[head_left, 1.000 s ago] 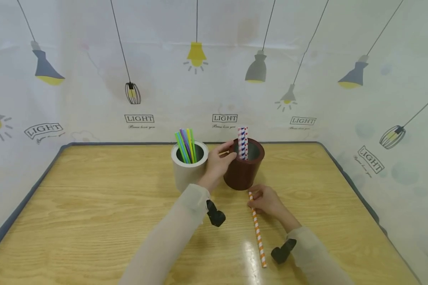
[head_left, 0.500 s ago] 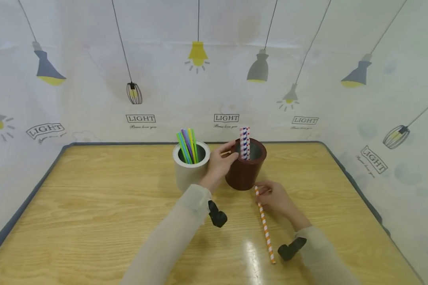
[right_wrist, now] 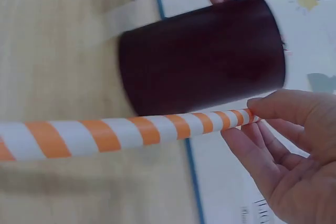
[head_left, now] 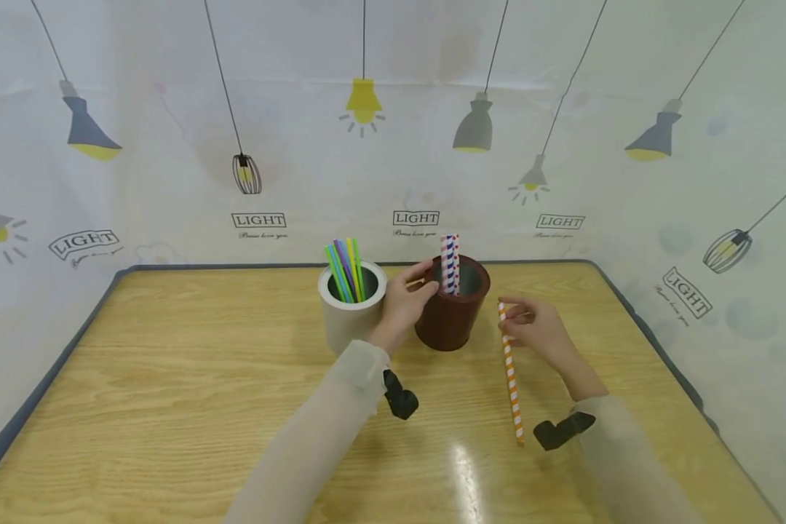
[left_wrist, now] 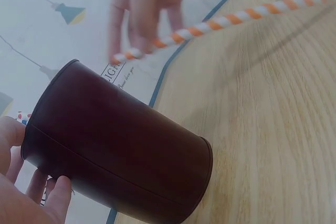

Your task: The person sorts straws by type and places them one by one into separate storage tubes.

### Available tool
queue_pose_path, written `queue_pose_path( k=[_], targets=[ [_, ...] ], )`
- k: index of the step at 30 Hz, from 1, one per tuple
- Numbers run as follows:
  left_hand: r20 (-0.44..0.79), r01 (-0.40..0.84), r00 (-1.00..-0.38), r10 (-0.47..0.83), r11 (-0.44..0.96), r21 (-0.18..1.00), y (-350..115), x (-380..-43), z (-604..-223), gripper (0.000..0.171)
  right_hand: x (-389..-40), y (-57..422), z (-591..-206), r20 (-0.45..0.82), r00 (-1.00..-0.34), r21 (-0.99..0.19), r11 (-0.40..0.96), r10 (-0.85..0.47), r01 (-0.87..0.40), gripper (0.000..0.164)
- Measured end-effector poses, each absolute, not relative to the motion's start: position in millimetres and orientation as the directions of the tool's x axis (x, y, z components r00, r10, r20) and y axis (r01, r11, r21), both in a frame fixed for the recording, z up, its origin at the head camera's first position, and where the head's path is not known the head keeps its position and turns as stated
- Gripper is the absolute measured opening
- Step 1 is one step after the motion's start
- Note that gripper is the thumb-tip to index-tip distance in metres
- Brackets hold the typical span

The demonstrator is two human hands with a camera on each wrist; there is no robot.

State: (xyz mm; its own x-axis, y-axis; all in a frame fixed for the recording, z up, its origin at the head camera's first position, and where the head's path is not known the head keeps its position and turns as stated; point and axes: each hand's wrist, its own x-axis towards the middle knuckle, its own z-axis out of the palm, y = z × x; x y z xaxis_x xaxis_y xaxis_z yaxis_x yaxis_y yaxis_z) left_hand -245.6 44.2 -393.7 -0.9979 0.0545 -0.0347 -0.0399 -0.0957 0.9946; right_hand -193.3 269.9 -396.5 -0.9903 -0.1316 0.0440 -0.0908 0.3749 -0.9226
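Observation:
My right hand (head_left: 538,329) pinches an orange-and-white striped paper straw (head_left: 512,386) near its upper end, between thumb and fingers. In the right wrist view the straw (right_wrist: 144,131) runs from those fingertips off the left edge. It is right of the dark red-brown cup (head_left: 447,324), apart from it and above the table. My left hand (head_left: 402,302) holds that cup at its left rim, with fingers and thumb spread along the edge. Patterned paper straws (head_left: 450,266) stand inside the cup. The left wrist view shows the cup's smooth side (left_wrist: 121,145).
A white cup (head_left: 350,320) with several bright plastic straws (head_left: 346,269) stands just left of my left hand. The wooden table (head_left: 190,378) ends at a dark edge before a wall covering (head_left: 301,167) printed with lamps.
My right hand has moved right and farther back along the table, raising the orange-striped straw beside the cup. My left hand stays at the cup's rim.

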Motion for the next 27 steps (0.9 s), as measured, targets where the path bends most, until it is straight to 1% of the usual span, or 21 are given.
queue_pose_path(
  k=[7,13,20,27],
  targets=[
    [-0.026,-0.03,-0.998,0.049,-0.086,0.996,45.6,-246.1,-394.8,0.039,-204.0,272.8,-363.0,0.156,-0.98,-0.906,0.376,-0.123,-0.192,0.046],
    [-0.015,-0.018,-0.999,0.042,-0.086,0.996,46.7,-247.2,-396.6,0.039,-214.7,269.8,-339.9,0.276,-0.954,-0.881,0.366,-0.114,-0.299,0.043],
    [-0.042,-0.047,-0.998,0.054,-0.088,0.995,44.1,-244.3,-390.0,0.04,-224.4,260.9,-310.6,0.343,-0.936,-0.856,0.383,-0.082,-0.348,0.042],
    [-0.02,-0.023,-0.999,0.036,-0.083,0.996,43.7,-243.6,-392.2,0.037,-232.5,251.4,-279.7,0.419,-0.903,-0.804,0.424,-0.094,-0.417,0.043]
  ],
)
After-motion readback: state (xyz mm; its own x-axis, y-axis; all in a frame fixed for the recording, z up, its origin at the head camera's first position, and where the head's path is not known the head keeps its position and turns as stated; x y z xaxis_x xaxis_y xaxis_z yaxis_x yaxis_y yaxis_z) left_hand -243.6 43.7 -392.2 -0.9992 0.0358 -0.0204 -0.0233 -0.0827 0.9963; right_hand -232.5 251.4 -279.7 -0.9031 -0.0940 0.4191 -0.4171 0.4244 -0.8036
